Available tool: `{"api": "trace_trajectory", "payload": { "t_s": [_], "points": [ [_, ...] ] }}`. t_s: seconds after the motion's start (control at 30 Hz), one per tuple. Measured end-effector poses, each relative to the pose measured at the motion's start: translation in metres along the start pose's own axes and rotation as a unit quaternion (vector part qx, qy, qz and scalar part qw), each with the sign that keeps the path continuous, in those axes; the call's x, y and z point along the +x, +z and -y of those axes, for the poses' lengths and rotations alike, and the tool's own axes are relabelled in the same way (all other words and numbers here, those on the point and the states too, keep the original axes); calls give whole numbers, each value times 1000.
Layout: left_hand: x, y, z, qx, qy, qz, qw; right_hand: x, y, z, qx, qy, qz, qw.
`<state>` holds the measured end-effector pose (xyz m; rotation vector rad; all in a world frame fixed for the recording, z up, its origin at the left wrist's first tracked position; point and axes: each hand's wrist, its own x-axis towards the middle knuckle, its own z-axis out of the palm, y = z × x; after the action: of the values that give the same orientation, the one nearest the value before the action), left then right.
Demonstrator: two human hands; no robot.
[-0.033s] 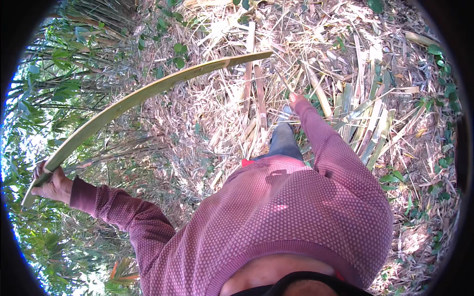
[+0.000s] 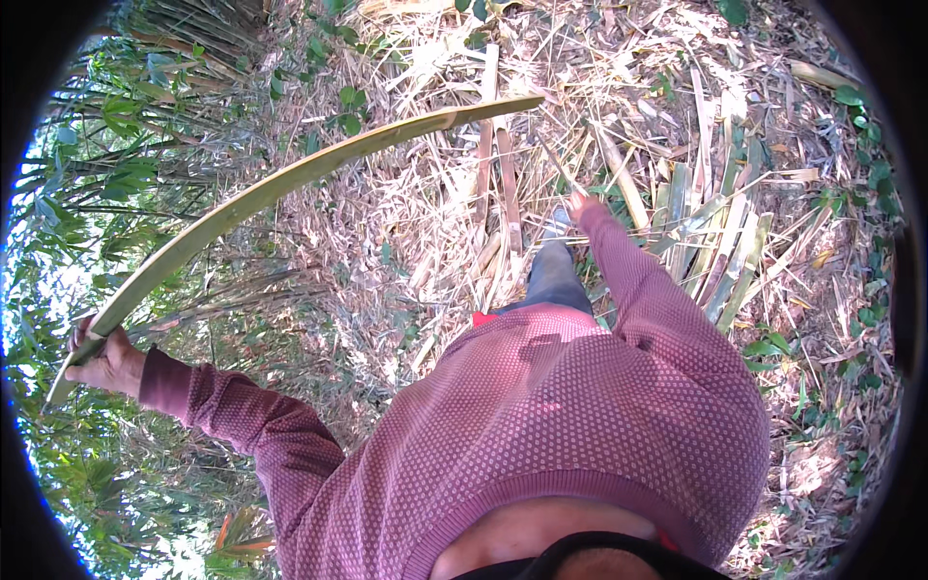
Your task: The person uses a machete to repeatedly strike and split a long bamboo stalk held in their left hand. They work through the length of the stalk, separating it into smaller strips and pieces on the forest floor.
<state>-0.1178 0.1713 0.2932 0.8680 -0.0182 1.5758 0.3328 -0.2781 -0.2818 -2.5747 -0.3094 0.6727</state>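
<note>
My left hand, raised out at the far left, is wrapped round the near end of a long split bamboo strip. The strip is yellow-green and appears as a curve, with a node close to its far tip. That tip ends over the litter ahead of me, a little left of my right hand. Small and partly hidden by its sleeve, the right hand is closed on a thin knife-like tool, which points forward and left. The tool's exact kind is hard to make out.
Several split bamboo strips lie in a pile at my right. More strips rest on the dry leaf litter ahead. My leg stands between them. Green foliage and bamboo stems crowd the left side.
The bamboo strip has shifted slightly to the right, its far tip also a touch forward. My left hand moved with it. The right hand and its tool moved slightly right.
</note>
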Motion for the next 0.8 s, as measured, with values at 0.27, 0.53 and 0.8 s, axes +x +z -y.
{"api": "trace_trajectory", "payload": {
  "t_s": [0.27, 0.53, 0.8],
  "points": [
    [-101, 6, 181, -18, -29, 61, 998, -104, 48, -85, 354, 230, 133, 897],
    [-200, 98, 357, 50, 5, 48, 998, -165, 55, -156, 282, 291, 40, 913],
    [-228, 116, 470, 143, 62, 94, 983, -155, 31, -145, 137, 58, -116, 982]
  ]
}}
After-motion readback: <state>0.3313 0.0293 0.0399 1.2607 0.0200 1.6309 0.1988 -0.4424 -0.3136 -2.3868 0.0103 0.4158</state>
